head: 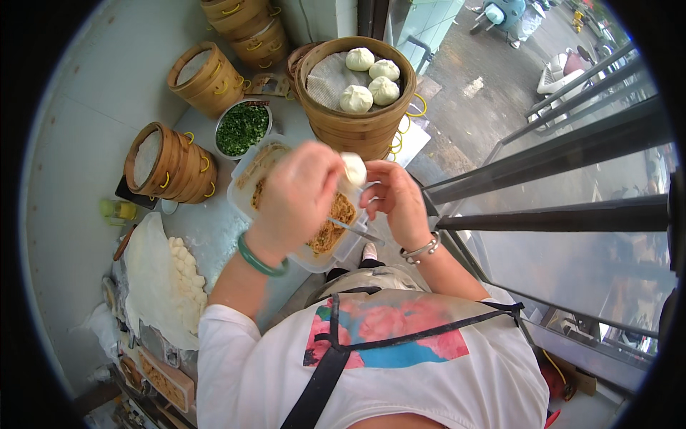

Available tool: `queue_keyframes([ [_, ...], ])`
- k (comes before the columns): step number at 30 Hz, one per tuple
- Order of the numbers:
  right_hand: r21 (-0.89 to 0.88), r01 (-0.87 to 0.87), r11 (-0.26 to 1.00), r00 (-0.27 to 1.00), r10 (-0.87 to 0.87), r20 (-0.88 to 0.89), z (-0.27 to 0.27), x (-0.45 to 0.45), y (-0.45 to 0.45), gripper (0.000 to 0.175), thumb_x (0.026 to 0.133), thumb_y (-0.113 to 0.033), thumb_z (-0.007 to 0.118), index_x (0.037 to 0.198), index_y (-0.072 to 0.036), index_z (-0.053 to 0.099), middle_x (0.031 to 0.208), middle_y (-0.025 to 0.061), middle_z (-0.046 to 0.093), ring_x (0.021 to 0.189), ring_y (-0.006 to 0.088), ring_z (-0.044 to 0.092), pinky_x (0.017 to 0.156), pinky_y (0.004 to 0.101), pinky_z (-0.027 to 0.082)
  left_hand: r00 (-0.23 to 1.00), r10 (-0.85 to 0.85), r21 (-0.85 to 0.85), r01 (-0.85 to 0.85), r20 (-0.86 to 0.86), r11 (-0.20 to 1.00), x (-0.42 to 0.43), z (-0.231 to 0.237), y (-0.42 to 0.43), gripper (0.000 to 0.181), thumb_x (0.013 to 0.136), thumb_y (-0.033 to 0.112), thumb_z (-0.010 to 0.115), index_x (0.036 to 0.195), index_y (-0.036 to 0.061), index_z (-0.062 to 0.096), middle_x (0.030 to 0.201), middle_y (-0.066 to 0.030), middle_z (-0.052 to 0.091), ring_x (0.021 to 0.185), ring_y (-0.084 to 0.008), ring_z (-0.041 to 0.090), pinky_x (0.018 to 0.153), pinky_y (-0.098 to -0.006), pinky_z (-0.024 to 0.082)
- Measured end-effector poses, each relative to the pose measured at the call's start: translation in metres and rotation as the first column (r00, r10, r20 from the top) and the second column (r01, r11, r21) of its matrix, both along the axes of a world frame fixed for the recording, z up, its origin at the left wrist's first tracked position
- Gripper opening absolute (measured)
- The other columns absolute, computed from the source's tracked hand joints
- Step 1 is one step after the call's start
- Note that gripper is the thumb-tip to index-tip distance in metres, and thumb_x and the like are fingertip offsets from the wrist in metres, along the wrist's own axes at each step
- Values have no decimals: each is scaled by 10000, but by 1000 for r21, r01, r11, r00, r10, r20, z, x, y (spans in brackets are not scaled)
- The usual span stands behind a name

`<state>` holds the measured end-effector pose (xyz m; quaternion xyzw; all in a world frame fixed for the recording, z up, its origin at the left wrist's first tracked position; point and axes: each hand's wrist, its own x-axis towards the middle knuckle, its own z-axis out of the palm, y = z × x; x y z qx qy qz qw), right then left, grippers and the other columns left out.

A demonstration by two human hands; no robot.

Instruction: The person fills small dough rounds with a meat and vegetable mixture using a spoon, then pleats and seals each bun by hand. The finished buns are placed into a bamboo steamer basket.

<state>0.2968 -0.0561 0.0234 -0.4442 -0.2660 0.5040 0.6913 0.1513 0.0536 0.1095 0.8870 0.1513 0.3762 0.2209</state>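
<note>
A white filled bun (353, 169) is between my two hands, above a plastic tub (351, 252) of brown minced filling (335, 225). My left hand (303, 195), blurred and wearing a green bangle, pinches the bun's left side with its fingertips. Close by on the other side, my right hand (394, 193) has its fingers curved and spread; whether they touch the bun is unclear. A metal spatula or spoon handle (359, 231) slants out over the tub's edge. Beyond my hands, several pleated buns (356, 99) sit on the cloth liner (327, 80) of a round bamboo steamer (351, 128).
A metal bowl of chopped greens (243, 128) stands behind the tub. Bamboo steamers with yellow handles (182, 166) line the left wall. Dough pieces (185, 279) lie partly under a white sheet (150, 273). A glazed metal frame (552, 214) borders the right side.
</note>
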Motion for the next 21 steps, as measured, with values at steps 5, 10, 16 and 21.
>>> queue_keyframes([
  [5,-144,5,990,1000,-8,-26,-13,25,-13,398,1019,-337,363,1039,6,564,886,104,627,668,140,573,562,256,453,997,63,244,-51,-42,968,33,25,77,110,800,-51,603,878,7,553,845,-137,574,738,-318,579,658,-355,483],
  [10,-193,-34,981,997,22,-67,-20,30,-17,322,1006,-267,405,984,2,580,853,91,627,655,132,567,569,251,450,985,-6,237,47,-170,970,50,6,110,73,818,-20,596,873,7,554,832,-130,567,745,-325,578,648,-368,476],
  [16,-194,-67,979,997,59,-43,-21,29,-12,269,995,-222,437,967,-3,590,849,84,628,657,130,568,573,248,450,989,-24,268,62,-144,961,60,-7,120,51,831,14,591,873,10,562,860,-126,576,766,-325,589,654,-376,484],
  [21,-196,-153,969,988,145,-54,-19,15,-1,212,981,-181,492,1000,1,597,852,79,636,663,112,578,574,237,461,977,-36,224,84,-209,971,57,-15,127,40,850,28,553,878,6,571,880,-119,595,793,-314,610,669,-377,495],
])
